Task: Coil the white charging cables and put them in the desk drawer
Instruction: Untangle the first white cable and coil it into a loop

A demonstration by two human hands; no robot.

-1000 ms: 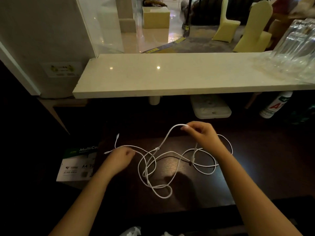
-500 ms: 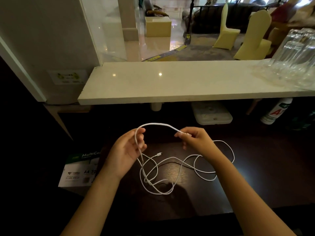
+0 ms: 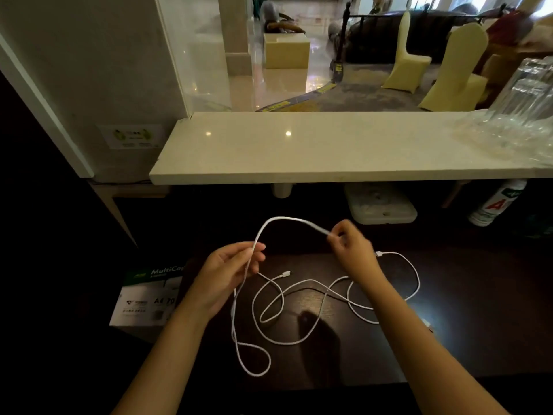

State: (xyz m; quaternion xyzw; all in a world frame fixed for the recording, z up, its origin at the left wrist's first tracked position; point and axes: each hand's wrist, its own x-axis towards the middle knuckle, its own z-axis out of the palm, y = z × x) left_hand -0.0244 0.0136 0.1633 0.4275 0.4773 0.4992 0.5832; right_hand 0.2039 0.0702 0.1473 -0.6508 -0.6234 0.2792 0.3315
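White charging cables [image 3: 311, 287] lie in loose tangled loops on the dark desk [image 3: 449, 339]. One cable arches up between my hands. My left hand [image 3: 230, 271] pinches it between thumb and fingers at the left end of the arch, and the cable hangs from there down to a loop near the desk's front. My right hand [image 3: 351, 247] pinches the cable's end at the right of the arch. Two plug ends lie free on the desk, one between my hands, one just right of my right wrist. No drawer is visible.
A white stone counter [image 3: 329, 151] overhangs the desk's back, with clear glasses [image 3: 520, 115] at its right end. A paper ream box [image 3: 146, 298] sits low at the left. A white lidded container [image 3: 380, 205] and a white bottle [image 3: 496, 202] stand under the counter.
My left hand took hold of the cable and lifted it off the desk. Both hands rose and drew apart, stretching a taller arch, and the loops on the desk shifted and spread.
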